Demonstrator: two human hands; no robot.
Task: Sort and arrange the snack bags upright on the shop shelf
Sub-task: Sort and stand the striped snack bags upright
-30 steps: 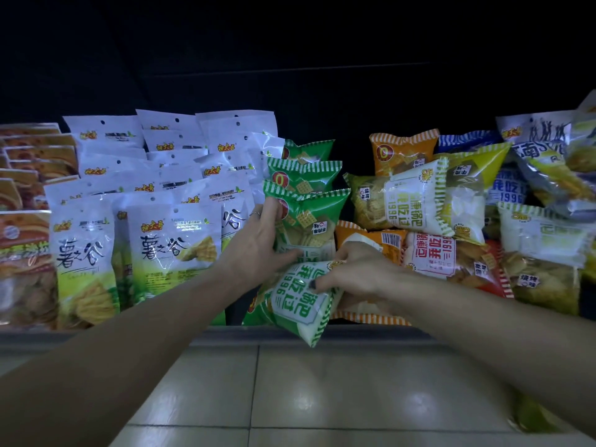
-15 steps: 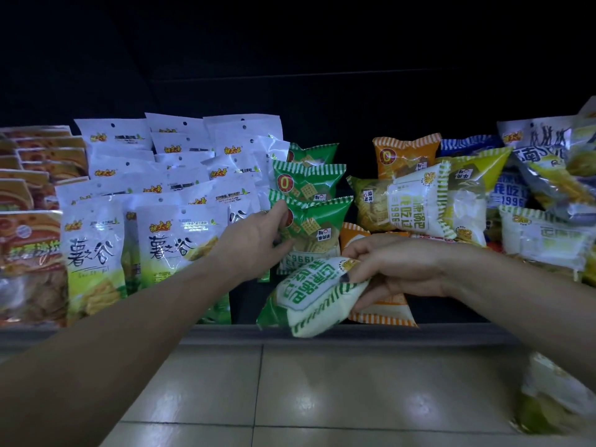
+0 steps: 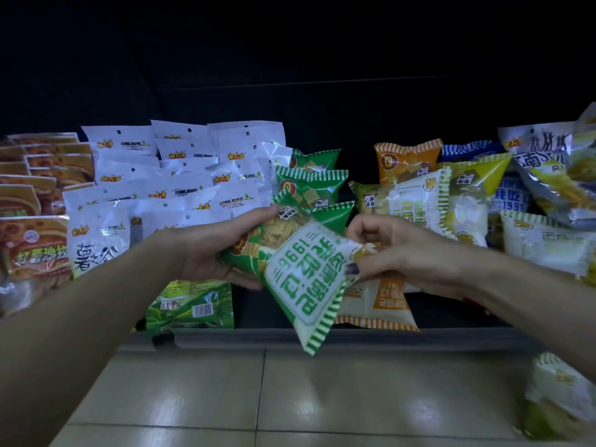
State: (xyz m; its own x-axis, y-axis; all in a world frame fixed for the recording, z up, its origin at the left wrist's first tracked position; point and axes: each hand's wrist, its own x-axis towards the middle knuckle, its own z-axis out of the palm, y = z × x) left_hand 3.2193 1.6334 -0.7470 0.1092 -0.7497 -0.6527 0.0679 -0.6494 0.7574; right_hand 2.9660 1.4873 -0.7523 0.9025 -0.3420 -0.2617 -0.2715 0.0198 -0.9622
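Two green bags (image 3: pixel 300 269) gripped upside down by left hand (image 3: pixel 206 253) and pinching right hand (image 3: pixel 400 253) could slip onto the floor (image 3: pixel 290 398).

Blurred pale bag (image 3: pixel 561 401) at lower right, cut by the edge; orange packs (image 3: pixel 29 201) cropped at left.

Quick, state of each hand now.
Left hand: holds the green snack bag.
Right hand: pinches the same bag's upper edge.

My left hand (image 3: pixel 219 253) grips a green snack bag (image 3: pixel 258 243); my right hand (image 3: pixel 396 256) pinches a white-green bag (image 3: pixel 306 285), upside down, before the shelf (image 3: pixel 354 337).
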